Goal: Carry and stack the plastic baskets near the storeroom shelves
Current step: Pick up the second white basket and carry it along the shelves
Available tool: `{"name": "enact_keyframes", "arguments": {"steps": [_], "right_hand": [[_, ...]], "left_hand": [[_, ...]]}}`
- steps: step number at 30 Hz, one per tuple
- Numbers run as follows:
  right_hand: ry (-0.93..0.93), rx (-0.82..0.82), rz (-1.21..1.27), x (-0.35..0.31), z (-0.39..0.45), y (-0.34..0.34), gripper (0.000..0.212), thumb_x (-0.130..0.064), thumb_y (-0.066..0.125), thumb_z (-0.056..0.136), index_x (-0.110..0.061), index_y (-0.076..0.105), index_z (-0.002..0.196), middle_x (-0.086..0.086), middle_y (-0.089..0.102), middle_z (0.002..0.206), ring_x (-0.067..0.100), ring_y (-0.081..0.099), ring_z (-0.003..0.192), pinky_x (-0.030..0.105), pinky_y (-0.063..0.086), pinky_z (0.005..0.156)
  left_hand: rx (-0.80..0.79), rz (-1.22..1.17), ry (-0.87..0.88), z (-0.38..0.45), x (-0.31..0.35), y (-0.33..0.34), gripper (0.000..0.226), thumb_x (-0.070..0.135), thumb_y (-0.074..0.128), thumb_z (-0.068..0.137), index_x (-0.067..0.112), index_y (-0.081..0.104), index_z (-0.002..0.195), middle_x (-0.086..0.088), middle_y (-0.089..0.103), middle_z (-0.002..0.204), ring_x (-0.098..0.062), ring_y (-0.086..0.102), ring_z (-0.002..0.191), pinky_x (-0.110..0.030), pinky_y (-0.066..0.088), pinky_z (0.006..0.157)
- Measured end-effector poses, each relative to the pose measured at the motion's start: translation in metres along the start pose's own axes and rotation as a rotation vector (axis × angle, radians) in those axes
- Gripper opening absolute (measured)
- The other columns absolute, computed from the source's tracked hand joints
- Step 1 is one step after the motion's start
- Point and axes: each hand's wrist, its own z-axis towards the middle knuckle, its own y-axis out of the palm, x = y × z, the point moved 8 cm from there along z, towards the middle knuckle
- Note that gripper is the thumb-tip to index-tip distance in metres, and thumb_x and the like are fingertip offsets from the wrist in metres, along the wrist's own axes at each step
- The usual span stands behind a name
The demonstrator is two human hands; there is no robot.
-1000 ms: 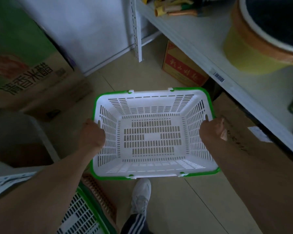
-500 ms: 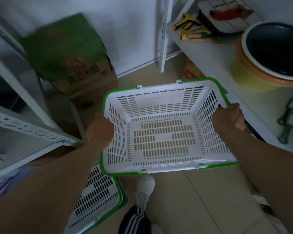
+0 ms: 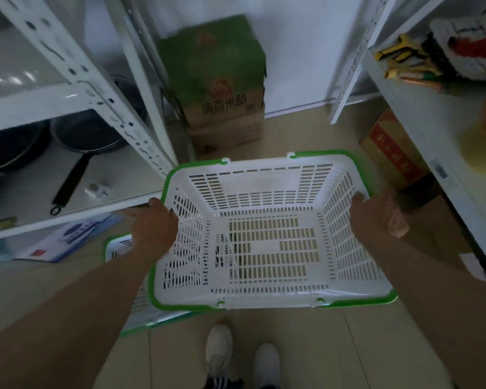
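I hold a white slotted plastic basket [image 3: 267,248] with a green rim in front of me, above the floor. My left hand [image 3: 155,226] grips its left rim and my right hand [image 3: 376,217] grips its right rim. The basket is empty. A second white basket with a green rim [image 3: 124,248] lies on the floor below and to the left, mostly hidden by my left arm and the held basket.
A white metal shelf unit [image 3: 76,80] with frying pans [image 3: 87,136] stands at left. Stacked cardboard boxes [image 3: 222,108] sit against the back wall. A shelf [image 3: 432,122] with tools runs along the right, a red box [image 3: 390,153] beneath it. My shoes [image 3: 242,357] are on the tiled floor.
The view has swung left and up, bringing the left shelf unit into sight. The held basket has shifted left, over the right side of the floor basket. Both hands keep their grip.
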Motion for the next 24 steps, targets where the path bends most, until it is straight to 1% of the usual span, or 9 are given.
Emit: {"name": "enact_keyframes", "arguments": {"steps": [4, 6, 8, 9, 12, 16, 18, 20, 24], "right_hand": [[-0.055, -0.060, 0.025, -0.036, -0.029, 0.024, 0.050, -0.044, 0.040, 0.096, 0.001, 0.047, 0.117, 0.023, 0.063, 0.104, 0.039, 0.063, 0.090, 0.038, 0.044, 0.071], [-0.069, -0.078, 0.070, -0.058, -0.044, 0.036, 0.046, -0.039, 0.042, 0.096, 0.003, 0.049, 0.114, 0.025, 0.062, 0.107, 0.040, 0.062, 0.094, 0.036, 0.038, 0.071], [-0.095, -0.083, 0.086, -0.079, -0.060, 0.045, 0.043, -0.035, 0.044, 0.096, 0.004, 0.049, 0.113, 0.026, 0.062, 0.111, 0.041, 0.060, 0.099, 0.038, 0.039, 0.076], [-0.116, -0.078, 0.073, -0.089, -0.069, 0.048, 0.043, -0.035, 0.044, 0.096, 0.004, 0.050, 0.111, 0.026, 0.062, 0.110, 0.041, 0.061, 0.099, 0.039, 0.040, 0.076], [-0.189, -0.069, -0.005, -0.116, -0.095, 0.059, 0.042, -0.039, 0.041, 0.094, 0.000, 0.050, 0.106, 0.023, 0.065, 0.102, 0.039, 0.064, 0.091, 0.037, 0.037, 0.068], [-0.264, -0.128, -0.055, -0.147, -0.131, 0.083, 0.041, -0.039, 0.038, 0.095, -0.001, 0.049, 0.106, 0.021, 0.066, 0.099, 0.037, 0.065, 0.087, 0.035, 0.037, 0.064], [-0.285, -0.148, -0.071, -0.161, -0.148, 0.095, 0.040, -0.038, 0.038, 0.095, -0.002, 0.049, 0.107, 0.020, 0.065, 0.097, 0.035, 0.064, 0.083, 0.034, 0.037, 0.062], [-0.295, -0.169, -0.069, -0.172, -0.161, 0.109, 0.038, -0.037, 0.038, 0.096, -0.002, 0.049, 0.107, 0.019, 0.065, 0.096, 0.032, 0.061, 0.078, 0.034, 0.039, 0.063], [-0.323, -0.200, -0.071, -0.192, -0.176, 0.139, 0.036, -0.034, 0.038, 0.096, -0.002, 0.049, 0.107, 0.018, 0.065, 0.096, 0.035, 0.065, 0.084, 0.036, 0.042, 0.065]], "left_hand": [[0.015, -0.077, -0.077, -0.003, -0.063, 0.005, 0.045, 0.029, 0.043, 0.099, -0.007, 0.042, 0.126, -0.028, 0.069, 0.099, -0.044, 0.069, 0.088, -0.042, 0.049, 0.068], [0.009, -0.112, -0.141, -0.005, -0.095, 0.010, 0.046, 0.030, 0.043, 0.099, -0.004, 0.040, 0.128, -0.027, 0.069, 0.103, -0.043, 0.069, 0.090, -0.043, 0.051, 0.073], [-0.007, -0.162, -0.202, -0.009, -0.126, 0.014, 0.048, 0.030, 0.045, 0.098, -0.002, 0.039, 0.132, -0.026, 0.067, 0.112, -0.043, 0.068, 0.098, -0.046, 0.052, 0.081], [-0.007, -0.179, -0.226, -0.011, -0.140, 0.015, 0.047, 0.030, 0.046, 0.098, -0.001, 0.039, 0.132, -0.025, 0.067, 0.112, -0.043, 0.068, 0.098, -0.045, 0.052, 0.080], [-0.015, -0.148, -0.298, -0.020, -0.183, 0.015, 0.046, 0.032, 0.046, 0.097, 0.002, 0.038, 0.132, -0.023, 0.068, 0.109, -0.042, 0.068, 0.095, -0.042, 0.050, 0.077], [-0.070, -0.099, -0.384, -0.030, -0.235, 0.017, 0.057, 0.032, 0.044, 0.098, 0.003, 0.032, 0.145, -0.023, 0.067, 0.116, -0.043, 0.066, 0.103, -0.045, 0.050, 0.084], [-0.081, -0.100, -0.402, -0.032, -0.257, 0.020, 0.060, 0.032, 0.043, 0.098, 0.004, 0.027, 0.148, -0.024, 0.067, 0.118, -0.044, 0.065, 0.106, -0.047, 0.050, 0.088], [-0.088, -0.109, -0.415, -0.033, -0.277, 0.028, 0.059, 0.032, 0.042, 0.098, 0.003, 0.027, 0.147, -0.024, 0.067, 0.115, -0.044, 0.067, 0.103, -0.047, 0.052, 0.088], [-0.100, -0.127, -0.456, -0.026, -0.307, 0.049, 0.054, 0.030, 0.042, 0.097, 0.002, 0.031, 0.142, -0.024, 0.067, 0.116, -0.045, 0.066, 0.102, -0.048, 0.050, 0.087]]}}
